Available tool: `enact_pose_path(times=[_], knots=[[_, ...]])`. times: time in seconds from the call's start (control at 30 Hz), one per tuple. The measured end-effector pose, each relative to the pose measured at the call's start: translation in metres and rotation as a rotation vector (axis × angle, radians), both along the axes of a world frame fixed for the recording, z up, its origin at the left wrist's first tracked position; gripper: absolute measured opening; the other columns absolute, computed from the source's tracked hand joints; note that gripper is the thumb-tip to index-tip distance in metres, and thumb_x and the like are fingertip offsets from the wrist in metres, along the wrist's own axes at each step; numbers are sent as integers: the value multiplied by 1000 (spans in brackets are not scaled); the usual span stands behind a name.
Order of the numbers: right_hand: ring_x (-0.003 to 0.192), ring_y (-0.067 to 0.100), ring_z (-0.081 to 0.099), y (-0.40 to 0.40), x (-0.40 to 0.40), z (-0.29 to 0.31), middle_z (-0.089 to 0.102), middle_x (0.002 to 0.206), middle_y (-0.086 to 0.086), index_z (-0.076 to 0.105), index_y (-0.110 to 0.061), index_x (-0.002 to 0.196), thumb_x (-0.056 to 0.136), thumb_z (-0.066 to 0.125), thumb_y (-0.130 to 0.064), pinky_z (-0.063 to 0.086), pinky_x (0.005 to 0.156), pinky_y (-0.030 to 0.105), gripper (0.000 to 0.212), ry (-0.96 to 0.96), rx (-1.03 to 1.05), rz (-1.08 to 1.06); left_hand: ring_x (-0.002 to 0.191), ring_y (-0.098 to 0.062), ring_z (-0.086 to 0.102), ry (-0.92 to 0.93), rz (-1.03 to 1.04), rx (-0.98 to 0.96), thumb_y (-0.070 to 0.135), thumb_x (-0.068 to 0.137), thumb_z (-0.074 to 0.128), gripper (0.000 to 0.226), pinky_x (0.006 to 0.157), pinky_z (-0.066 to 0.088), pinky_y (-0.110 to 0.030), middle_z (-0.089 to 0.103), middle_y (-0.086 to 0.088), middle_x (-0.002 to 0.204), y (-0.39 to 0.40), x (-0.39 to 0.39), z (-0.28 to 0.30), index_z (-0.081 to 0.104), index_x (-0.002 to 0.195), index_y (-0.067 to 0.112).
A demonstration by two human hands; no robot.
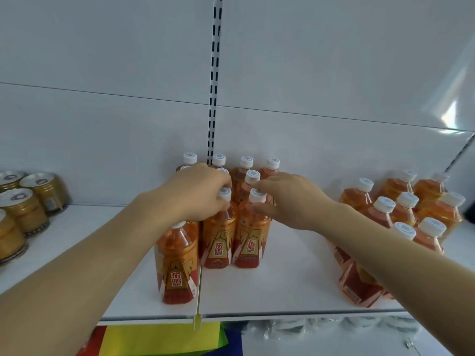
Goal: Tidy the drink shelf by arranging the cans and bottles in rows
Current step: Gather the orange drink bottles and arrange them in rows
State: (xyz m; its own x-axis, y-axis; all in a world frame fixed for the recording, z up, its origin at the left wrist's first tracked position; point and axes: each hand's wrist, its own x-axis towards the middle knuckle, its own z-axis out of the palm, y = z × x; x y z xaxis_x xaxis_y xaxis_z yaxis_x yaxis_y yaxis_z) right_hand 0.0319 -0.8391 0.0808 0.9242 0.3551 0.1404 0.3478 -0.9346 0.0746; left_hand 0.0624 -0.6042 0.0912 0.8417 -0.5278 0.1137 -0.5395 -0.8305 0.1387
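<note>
Both hands are up on the shelf (295, 278), close together over the middle cluster of bottles. The left hand (198, 191) has its fingers curled down round the white cap and neck of a bottle (219, 235) in the front of the cluster, gripping it from above. The right hand (288, 199) is just beside it, thumb and fingers spread partly open either side of the neck of the next bottle (253, 235); the fingers touch or nearly touch the cap, but whether they have closed on it I cannot tell. To my eye the step is squaring these two front bottles up with the row behind, and it would go best by holding low on the neck rather than the cap alone, sliding rather than lifting, and keeping the labels facing out so the pair stands level with the bottles behind them. Just below the left hand, nearer the shelf's front edge, one bottle (177, 263) stands out of line on the far side of the shelf seam and probably wants tucking in afterwards. Beyond the fingertips stand further capped bottles (246, 163) against the back panel. Well off past the right forearm is a loose, crowded group of bottles (401, 209), not in rows yet. Out past the left forearm stand gold cans (24, 209), with pull tabs up.
</note>
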Motion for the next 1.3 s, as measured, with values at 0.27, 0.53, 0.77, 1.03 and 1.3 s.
enact_pose_path(times=[0.27, 0.53, 0.77, 1.03, 1.3], knots=[[118, 24, 61, -29, -36, 10, 68, 128, -4, 50, -31, 153, 99, 30, -74, 53, 94, 43, 72, -99, -11, -86, 123, -19, 54, -165, -187, -255, 48, 97, 66, 50, 100, 47, -42, 63, 7, 127, -37, -16, 13, 57, 143, 28], [130, 25, 57, -128, -95, 37, 69, 134, -2, 63, -28, 146, 104, 45, -58, 50, 106, 46, 55, -199, 29, -293, 124, -22, 57, -101, -313, -300, 52, 101, 59, 50, 104, 48, -44, 66, 2, 131, -136, -52, 7, 59, 143, 25], [112, 18, 61, -215, -132, 29, 72, 122, -8, 68, -34, 133, 102, 39, -62, 53, 94, 42, 51, -137, 2, -327, 122, -23, 60, 0, -293, -202, 70, 98, 51, 56, 99, 50, -41, 61, 5, 136, -228, -96, -4, 56, 138, 32], [116, 17, 62, -256, -130, 10, 60, 142, -6, 36, -37, 160, 101, 67, -47, 55, 99, 43, 67, 108, 23, -190, 106, -24, 62, -84, -57, -166, 56, 102, 59, 43, 77, 45, -36, 59, 2, 112, -284, -120, -26, 57, 131, 24], [106, 12, 64, -224, -125, 16, 70, 132, -9, 63, -34, 142, 98, 67, -56, 51, 86, 32, 50, 11, 30, -69, 90, -17, 63, -14, -1, -170, 49, 96, 72, 24, 76, 52, -39, 65, 8, 93, -237, -127, -14, 63, 98, 27]])
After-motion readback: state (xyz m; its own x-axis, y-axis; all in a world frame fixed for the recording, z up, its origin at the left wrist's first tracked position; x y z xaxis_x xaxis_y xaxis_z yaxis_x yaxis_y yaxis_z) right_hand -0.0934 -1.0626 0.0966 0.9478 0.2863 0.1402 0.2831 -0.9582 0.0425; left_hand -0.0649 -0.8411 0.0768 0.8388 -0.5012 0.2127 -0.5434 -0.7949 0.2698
